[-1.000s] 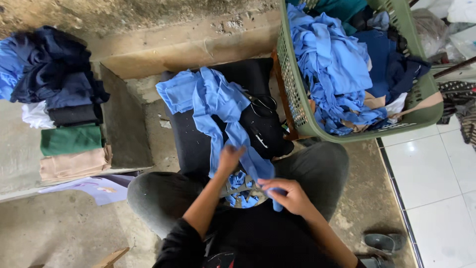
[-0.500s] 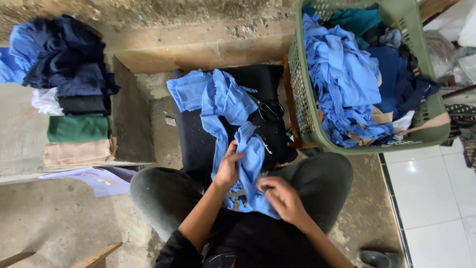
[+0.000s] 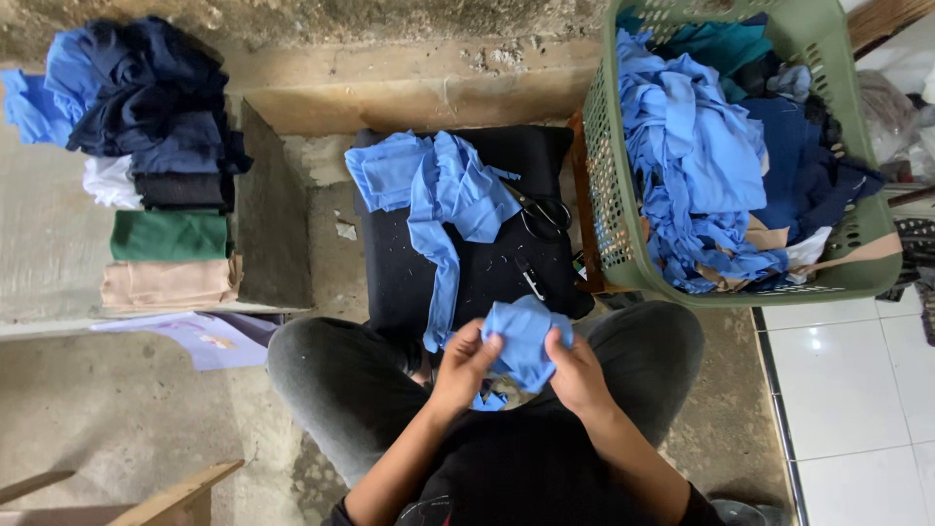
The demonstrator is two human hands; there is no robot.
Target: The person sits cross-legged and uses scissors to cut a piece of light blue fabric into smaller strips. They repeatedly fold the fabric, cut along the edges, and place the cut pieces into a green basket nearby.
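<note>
Hands meet low in the middle of the frame, over the person's lap. The left hand and the right hand both pinch a small bunched piece of light blue cloth, fingers closed on its left and right edges. The piece is crumpled, so it has no clear long axis; its bulk rises toward the top of the frame, and a small scrap of the same blue hangs below it between the wrists.

Just above the hands lies a black cushion that serves as the work surface. Across it sprawls a long blue garment, its wide part toward the upper left of the cushion and a narrow strip running down toward the left hand, ending just beside it. Dark scissors lie on the cushion to the right of that garment, with a small tool below them.

On the right of the frame stands a green laundry basket, heaped with blue and dark cloth, its wall just beside the cushion's right edge. At the upper left, well apart from the hands, a stack of folded clothes sits on a concrete ledge. White floor tiles fill the lower right.
</note>
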